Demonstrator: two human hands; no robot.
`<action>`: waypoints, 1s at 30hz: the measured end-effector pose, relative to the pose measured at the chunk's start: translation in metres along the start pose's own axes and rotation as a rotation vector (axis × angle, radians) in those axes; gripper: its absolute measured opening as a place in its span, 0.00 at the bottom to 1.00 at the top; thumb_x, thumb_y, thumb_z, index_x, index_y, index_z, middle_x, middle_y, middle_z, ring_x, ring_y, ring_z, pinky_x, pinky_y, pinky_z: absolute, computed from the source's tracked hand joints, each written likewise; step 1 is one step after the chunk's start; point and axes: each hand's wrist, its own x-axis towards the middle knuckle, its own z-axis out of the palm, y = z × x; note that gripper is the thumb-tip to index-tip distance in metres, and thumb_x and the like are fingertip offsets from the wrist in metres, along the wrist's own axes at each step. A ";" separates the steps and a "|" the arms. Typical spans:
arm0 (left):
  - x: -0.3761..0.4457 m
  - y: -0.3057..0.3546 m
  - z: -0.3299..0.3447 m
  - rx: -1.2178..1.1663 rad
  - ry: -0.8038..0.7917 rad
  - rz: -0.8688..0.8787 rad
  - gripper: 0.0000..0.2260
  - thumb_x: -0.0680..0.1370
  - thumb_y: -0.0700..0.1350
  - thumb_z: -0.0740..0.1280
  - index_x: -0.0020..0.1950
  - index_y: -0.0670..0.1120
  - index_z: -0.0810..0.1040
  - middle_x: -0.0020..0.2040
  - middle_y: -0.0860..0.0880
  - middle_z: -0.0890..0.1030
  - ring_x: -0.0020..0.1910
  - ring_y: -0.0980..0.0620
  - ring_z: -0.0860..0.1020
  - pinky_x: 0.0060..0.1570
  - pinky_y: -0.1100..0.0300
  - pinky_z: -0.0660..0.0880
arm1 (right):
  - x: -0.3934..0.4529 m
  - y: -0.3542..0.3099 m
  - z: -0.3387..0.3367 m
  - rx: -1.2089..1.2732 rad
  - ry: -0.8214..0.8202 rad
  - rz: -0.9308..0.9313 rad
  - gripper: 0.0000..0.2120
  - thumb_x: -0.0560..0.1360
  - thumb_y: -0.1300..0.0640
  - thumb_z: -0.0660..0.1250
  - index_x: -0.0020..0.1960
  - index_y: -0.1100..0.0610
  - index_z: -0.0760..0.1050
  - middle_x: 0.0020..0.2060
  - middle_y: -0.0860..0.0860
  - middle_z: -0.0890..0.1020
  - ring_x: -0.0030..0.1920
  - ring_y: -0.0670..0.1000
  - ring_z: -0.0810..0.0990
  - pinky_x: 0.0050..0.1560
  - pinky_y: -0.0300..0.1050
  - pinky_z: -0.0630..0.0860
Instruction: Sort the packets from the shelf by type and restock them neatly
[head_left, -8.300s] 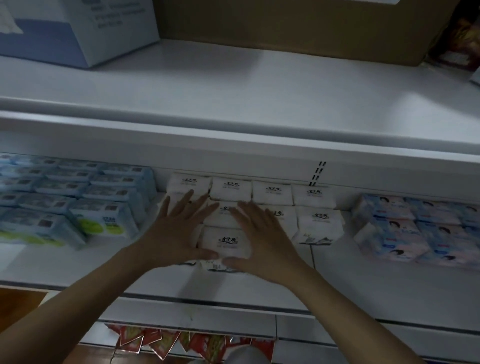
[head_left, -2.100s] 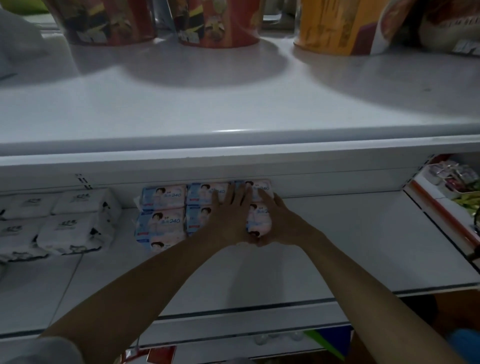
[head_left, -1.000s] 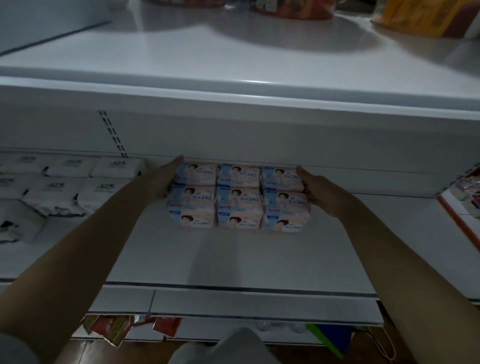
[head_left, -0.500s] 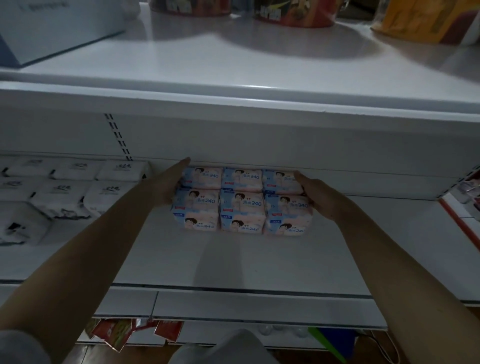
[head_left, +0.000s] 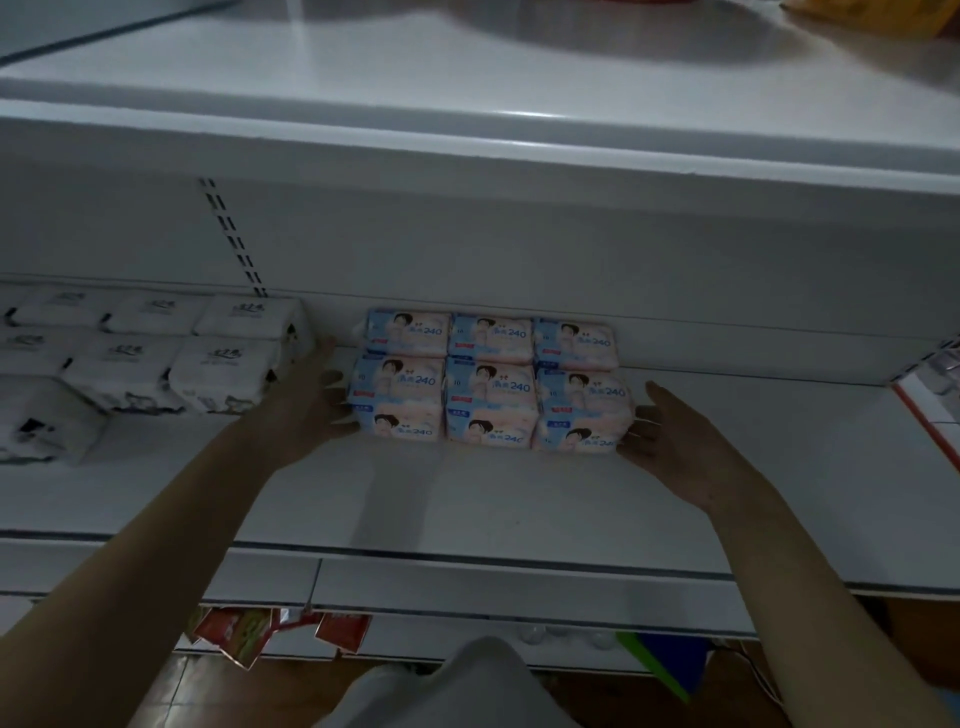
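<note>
Several pink-and-blue packets (head_left: 491, 387) marked 240 stand in a tidy block, three across, at the back of the middle shelf (head_left: 467, 509). My left hand (head_left: 311, 402) lies flat against the block's left side with its fingers straight. On the right, my right hand (head_left: 670, 444) is open beside the front right packet, its fingertips at the packet's end. A group of white packets (head_left: 150, 358) with black print fills the shelf to the left, a short gap away from the block.
The upper shelf (head_left: 467, 140) overhangs the packets closely. Slotted uprights (head_left: 231, 239) run down the back wall. Red sachets (head_left: 244, 631) hang below the shelf's front edge. Bare shelf lies right of the block, up to a red-edged divider (head_left: 930, 415).
Both hands have slid back toward the front of the pink-and-blue block and loosened slightly from its sides. The block itself stays in place.
</note>
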 end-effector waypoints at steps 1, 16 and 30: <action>-0.005 0.001 0.006 -0.021 -0.032 -0.001 0.28 0.78 0.62 0.61 0.64 0.40 0.72 0.53 0.42 0.81 0.51 0.45 0.81 0.55 0.47 0.76 | -0.003 0.003 0.006 0.005 -0.023 -0.009 0.25 0.81 0.48 0.62 0.71 0.64 0.67 0.59 0.60 0.79 0.54 0.55 0.80 0.61 0.50 0.73; 0.010 -0.039 0.045 1.610 0.173 0.925 0.46 0.68 0.76 0.60 0.80 0.58 0.48 0.81 0.51 0.46 0.79 0.46 0.46 0.71 0.30 0.51 | -0.010 0.040 0.058 -1.269 0.106 -0.646 0.49 0.71 0.37 0.71 0.80 0.45 0.45 0.79 0.48 0.43 0.78 0.55 0.40 0.76 0.56 0.47; 0.006 -0.027 0.054 1.724 0.059 0.730 0.43 0.71 0.76 0.53 0.79 0.58 0.44 0.81 0.51 0.45 0.79 0.45 0.43 0.71 0.33 0.46 | -0.001 0.016 0.070 -1.347 0.133 -0.423 0.51 0.63 0.22 0.62 0.79 0.44 0.53 0.78 0.45 0.57 0.78 0.58 0.53 0.75 0.63 0.53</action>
